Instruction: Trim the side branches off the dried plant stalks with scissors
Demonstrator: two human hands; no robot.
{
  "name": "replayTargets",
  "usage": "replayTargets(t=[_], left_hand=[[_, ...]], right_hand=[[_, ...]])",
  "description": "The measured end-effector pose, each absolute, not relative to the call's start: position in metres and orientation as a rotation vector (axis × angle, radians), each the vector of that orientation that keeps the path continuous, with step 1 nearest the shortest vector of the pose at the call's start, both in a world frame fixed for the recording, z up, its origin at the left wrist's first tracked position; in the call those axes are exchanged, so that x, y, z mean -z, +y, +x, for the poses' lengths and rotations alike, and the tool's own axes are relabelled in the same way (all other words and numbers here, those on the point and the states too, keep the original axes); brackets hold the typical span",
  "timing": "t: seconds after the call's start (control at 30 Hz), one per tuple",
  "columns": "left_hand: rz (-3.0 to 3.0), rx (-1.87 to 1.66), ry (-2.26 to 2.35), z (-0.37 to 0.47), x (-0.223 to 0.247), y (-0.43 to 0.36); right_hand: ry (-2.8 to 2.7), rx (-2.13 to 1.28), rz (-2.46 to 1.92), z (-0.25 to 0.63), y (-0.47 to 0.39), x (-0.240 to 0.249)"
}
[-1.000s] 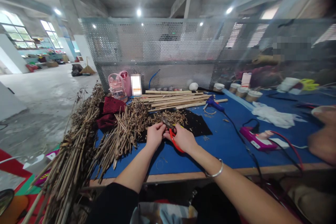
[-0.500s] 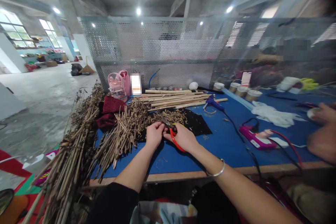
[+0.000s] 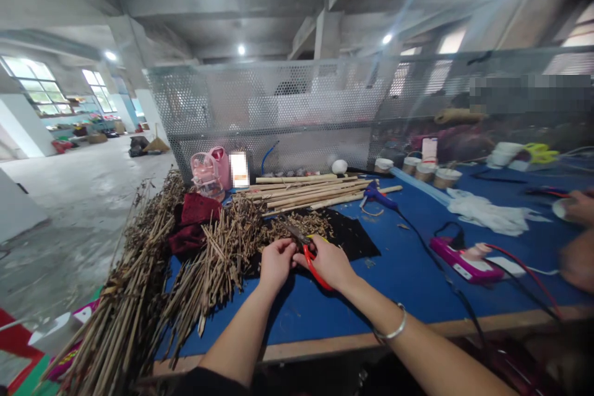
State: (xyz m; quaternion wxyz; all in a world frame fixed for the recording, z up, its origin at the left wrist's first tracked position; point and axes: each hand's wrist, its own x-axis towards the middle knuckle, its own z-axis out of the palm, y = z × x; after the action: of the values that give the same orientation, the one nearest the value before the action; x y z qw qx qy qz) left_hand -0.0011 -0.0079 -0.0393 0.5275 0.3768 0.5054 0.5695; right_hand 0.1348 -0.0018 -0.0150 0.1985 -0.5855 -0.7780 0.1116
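Just beyond the fingertips sits a heap of dry bits (image 3: 318, 223), so I'd guess a fair amount's cut, with loads of stalks (image 3: 208, 272) left of the grip. Right hand (image 3: 333, 265) is wrapped round red-handled scissors (image 3: 315, 271); left hand (image 3: 275, 266)'s pinched closed, can't tell on what.

Head-worn view, facing forward and down.

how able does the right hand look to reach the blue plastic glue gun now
Probably yes: between the right hand and the glue gun lies little but flat black cloth and blue tabletop, though the hand's red-handled metal scissors would likely need putting down first.
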Motion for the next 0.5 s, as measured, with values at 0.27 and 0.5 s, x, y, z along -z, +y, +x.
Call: replayTargets(t=[0.27,0.5], left_hand=[[1.056,-1.408,1.248,-0.005,0.038,-0.010],[1.011,-1.479,1.312,-0.005,0.034,-0.010]], right_hand=[[-2.230,-0.188,-1.449,0.138,0.001,0.012],[-2.307,-0.322,-1.532,0.139,0.016,0.008]])
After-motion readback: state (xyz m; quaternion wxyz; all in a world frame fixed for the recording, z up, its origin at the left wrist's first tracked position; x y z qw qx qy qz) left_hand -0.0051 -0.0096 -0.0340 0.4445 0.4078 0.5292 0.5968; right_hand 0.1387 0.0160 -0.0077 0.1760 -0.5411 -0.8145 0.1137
